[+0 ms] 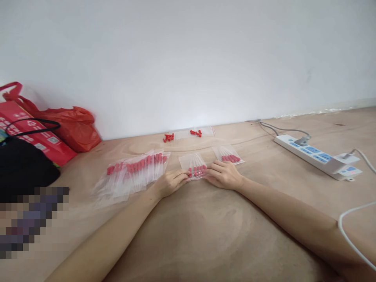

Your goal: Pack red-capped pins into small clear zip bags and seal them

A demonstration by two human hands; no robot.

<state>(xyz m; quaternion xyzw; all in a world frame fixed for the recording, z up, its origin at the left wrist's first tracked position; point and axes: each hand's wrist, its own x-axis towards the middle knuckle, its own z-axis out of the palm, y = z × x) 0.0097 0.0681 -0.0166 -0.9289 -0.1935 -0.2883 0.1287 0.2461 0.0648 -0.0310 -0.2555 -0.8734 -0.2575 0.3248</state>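
Observation:
A small clear plastic bag lies flat on the wooden surface, with several red-ended thin pieces inside; their exact kind is too small to tell. My left hand pinches its near left corner. At the near right corner, the fingers of my right hand are closed on the same bag. Just beyond my right hand lies another clear bag with similar red-ended pieces. Left of my left hand, many filled bags overlap in a fanned row.
Loose red pieces and a flat clear bag with more red pieces lie near the wall. A white power strip with plugs and cables is at right. Red bags and a black item occupy the left.

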